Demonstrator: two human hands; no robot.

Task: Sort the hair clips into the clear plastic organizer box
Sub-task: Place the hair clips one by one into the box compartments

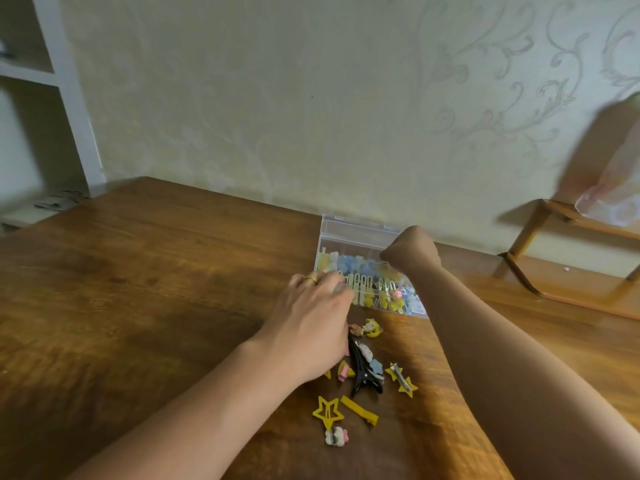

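The clear plastic organizer box point(360, 233) stands open at the far edge of the table, against the wall, with several pastel clips in its compartments. My left hand point(311, 317), a ring on one finger, rests on the box's near left corner with its fingers curled against the edge. My right hand point(412, 252) is bent down over the box's back right part; its fingertips are hidden. Loose clips lie in front of the box: a black claw clip point(363, 375), a yellow star clip point(327, 412), a yellow bar clip point(358, 409) and a white-pink clip point(336, 438).
The wooden table point(156, 289) stretches to the left of the box. A wooden stand point(530, 237) with a plastic bag point(609, 199) sits at the right. A white shelf unit point(52, 81) stands at the far left.
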